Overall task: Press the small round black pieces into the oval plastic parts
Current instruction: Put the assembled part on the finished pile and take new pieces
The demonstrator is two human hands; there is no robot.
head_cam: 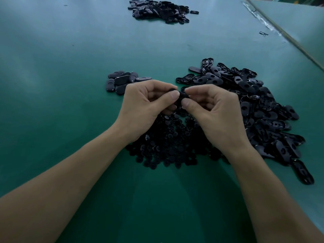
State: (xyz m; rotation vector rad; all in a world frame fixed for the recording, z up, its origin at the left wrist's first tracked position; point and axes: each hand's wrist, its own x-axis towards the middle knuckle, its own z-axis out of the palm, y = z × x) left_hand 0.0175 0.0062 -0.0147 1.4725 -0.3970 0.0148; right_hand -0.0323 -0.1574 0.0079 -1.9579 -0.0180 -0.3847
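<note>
Both hands, left hand point(145, 100) and right hand point(215, 109), pinch one oval plastic part point(182, 97) above the round black pieces point(171, 142).

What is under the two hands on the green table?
A heap of small round black pieces lies on the table below the left hand and right hand. The hands and wrists cover part of it, so its full extent cannot be seen.

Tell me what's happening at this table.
A person pinches one black part between the left hand and right hand, above a pile of small round pieces. Oval parts are heaped to the right; a small group lies to the left, another pile further back on the green table. Fingers hide whether it is assembled.
</note>
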